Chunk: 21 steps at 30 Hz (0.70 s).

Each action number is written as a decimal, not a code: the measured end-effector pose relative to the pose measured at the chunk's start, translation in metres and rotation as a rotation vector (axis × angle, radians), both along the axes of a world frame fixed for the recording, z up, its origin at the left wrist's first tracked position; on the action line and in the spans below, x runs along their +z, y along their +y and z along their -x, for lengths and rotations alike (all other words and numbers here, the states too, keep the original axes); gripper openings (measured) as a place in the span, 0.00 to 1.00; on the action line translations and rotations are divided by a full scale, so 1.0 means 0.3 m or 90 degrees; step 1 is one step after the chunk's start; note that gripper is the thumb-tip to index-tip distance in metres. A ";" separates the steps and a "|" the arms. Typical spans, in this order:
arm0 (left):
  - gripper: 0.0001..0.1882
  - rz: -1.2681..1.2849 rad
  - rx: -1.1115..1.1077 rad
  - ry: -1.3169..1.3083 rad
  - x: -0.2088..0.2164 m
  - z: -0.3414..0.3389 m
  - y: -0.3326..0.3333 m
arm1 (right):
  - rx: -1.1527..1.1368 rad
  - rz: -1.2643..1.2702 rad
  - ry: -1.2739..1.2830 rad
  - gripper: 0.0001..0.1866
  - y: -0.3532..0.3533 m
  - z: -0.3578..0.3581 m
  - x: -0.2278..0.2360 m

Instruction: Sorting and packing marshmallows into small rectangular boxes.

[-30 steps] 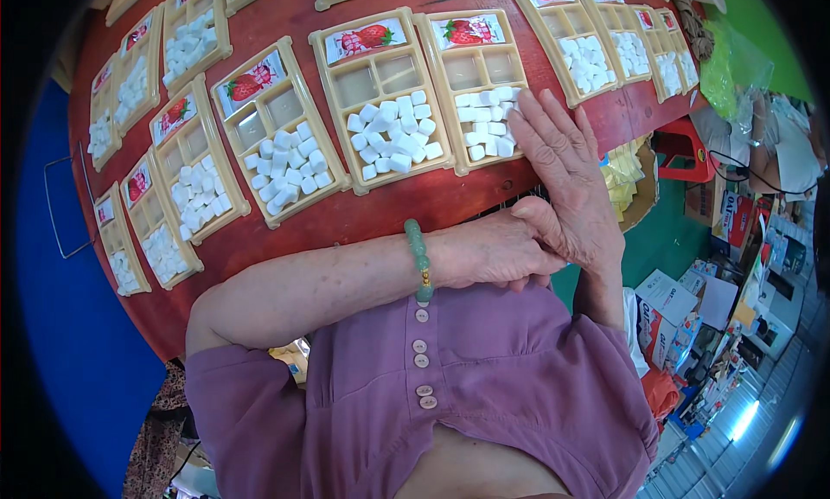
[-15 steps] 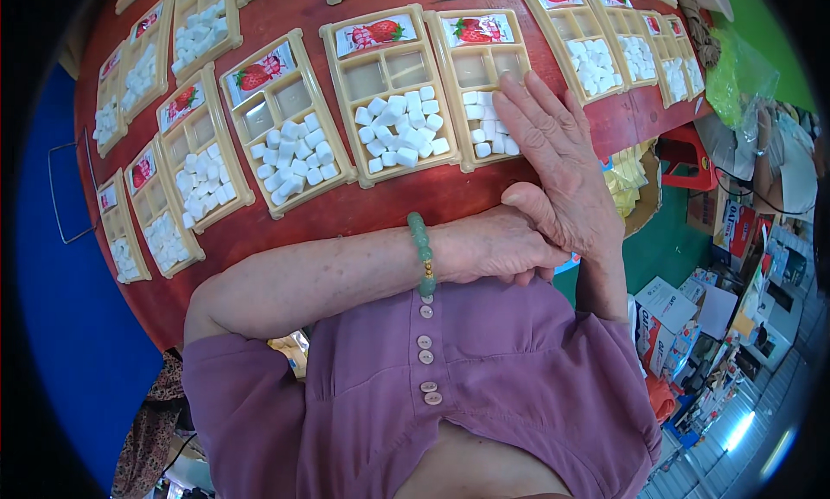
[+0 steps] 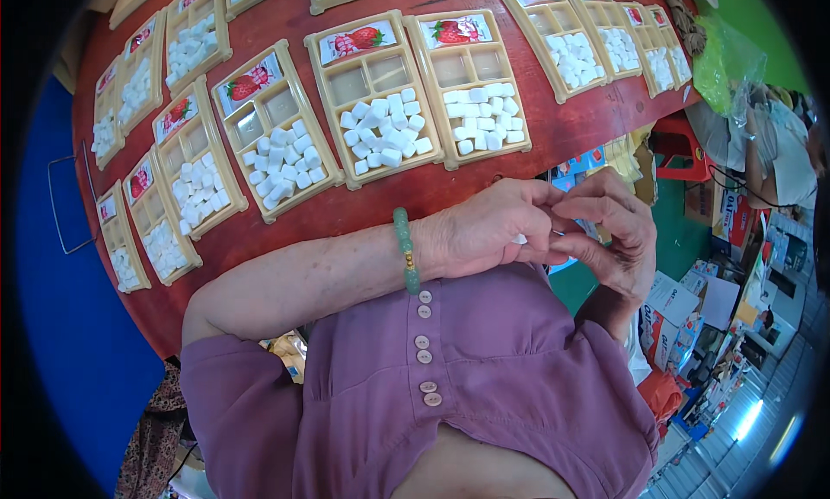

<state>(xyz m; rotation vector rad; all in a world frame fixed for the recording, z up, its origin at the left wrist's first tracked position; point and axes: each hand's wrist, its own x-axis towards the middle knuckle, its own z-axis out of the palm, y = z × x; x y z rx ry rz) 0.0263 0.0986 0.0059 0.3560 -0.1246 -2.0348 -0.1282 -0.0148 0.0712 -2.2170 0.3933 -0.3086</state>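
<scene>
My left hand (image 3: pixel 506 222), with a green bead bracelet (image 3: pixel 405 250) at its wrist, is closed in front of my chest, just off the table's near edge. A small white piece (image 3: pixel 520 239) shows between its fingers; its kind is not clear. Facing it, my right hand (image 3: pixel 616 231) has thumb and fingers bent in a loose ring, their tips meeting the left fingers. What they pinch is mostly hidden. Nearest to both hands lies a cream plastic tray (image 3: pixel 454 69) holding white rounded cubes (image 3: pixel 484 117) and a strawberry-printed packet (image 3: pixel 456 32).
More such trays, one of them a filled cream tray (image 3: pixel 350 84), stand in rows across the red table (image 3: pixel 553 131). Right of it are a red plastic stool (image 3: pixel 683 149), stacked cartons (image 3: pixel 666 313) and a clear green bag (image 3: pixel 716 75). Another person's arm (image 3: pixel 765 144) shows at the far right.
My right hand has left the white cubes in the nearest tray, where it lay stretched flat. It is now bent against my left hand, which has turned up. The whole view has shifted slightly.
</scene>
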 end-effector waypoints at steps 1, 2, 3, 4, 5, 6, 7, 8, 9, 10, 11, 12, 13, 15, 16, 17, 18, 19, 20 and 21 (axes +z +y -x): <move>0.28 0.022 0.006 0.018 -0.003 0.001 -0.001 | 0.000 0.001 -0.001 0.19 0.004 0.009 0.001; 0.31 0.045 0.012 0.037 -0.004 0.003 -0.001 | 0.002 0.008 0.030 0.18 0.005 0.019 0.003; 0.31 0.046 0.012 0.035 0.003 0.003 -0.001 | 0.005 0.015 0.061 0.18 0.005 0.025 0.002; 0.31 0.025 0.022 0.050 0.015 0.004 0.000 | 0.006 0.016 0.059 0.18 0.008 0.025 -0.005; 0.32 0.004 0.032 0.066 0.022 0.004 0.001 | 0.007 0.039 0.054 0.18 0.014 0.021 -0.015; 0.32 0.004 0.034 0.066 0.021 0.004 0.001 | 0.009 0.060 0.050 0.18 0.020 0.018 -0.020; 0.33 0.018 0.032 0.068 0.018 0.004 0.001 | 0.011 0.060 0.050 0.18 0.025 0.013 -0.017; 0.35 0.031 0.029 0.070 0.017 0.004 0.000 | 0.010 0.075 0.055 0.17 0.029 0.008 -0.010; 0.35 0.031 0.033 0.070 0.017 0.005 0.002 | 0.010 0.089 0.060 0.16 0.031 0.005 -0.007; 0.35 0.023 0.032 0.064 0.019 0.006 0.002 | 0.014 0.088 0.061 0.16 0.031 0.007 -0.011; 0.36 0.015 0.030 0.059 0.020 0.008 0.003 | -0.002 0.072 0.058 0.14 0.028 0.013 -0.017; 0.36 0.013 0.033 0.061 0.011 0.009 0.001 | -0.019 0.055 0.057 0.13 0.024 0.016 -0.021; 0.36 0.030 0.012 0.023 -0.003 0.011 -0.002 | -0.016 0.053 0.059 0.13 0.019 0.014 -0.017; 0.35 0.046 -0.008 -0.014 -0.011 0.013 -0.003 | -0.055 0.001 0.031 0.11 0.008 0.008 0.002; 0.35 0.057 -0.004 -0.013 -0.011 0.014 -0.003 | -0.044 -0.005 0.004 0.11 -0.006 0.000 0.005; 0.34 0.069 0.000 -0.012 -0.011 0.014 -0.002 | -0.042 -0.005 0.006 0.11 -0.012 -0.013 0.004; 0.34 0.070 0.001 -0.011 -0.017 0.016 -0.002 | -0.055 0.007 -0.017 0.10 -0.015 -0.028 0.005; 0.32 0.071 -0.038 -0.039 -0.028 0.019 -0.002 | -0.067 0.020 -0.040 0.10 -0.020 -0.049 0.005; 0.29 0.072 -0.078 -0.068 -0.033 0.021 -0.002 | -0.038 0.028 -0.065 0.10 -0.025 -0.088 0.002; 0.29 0.070 -0.076 -0.068 -0.030 0.023 0.001 | -0.036 0.027 -0.065 0.10 -0.022 -0.128 -0.009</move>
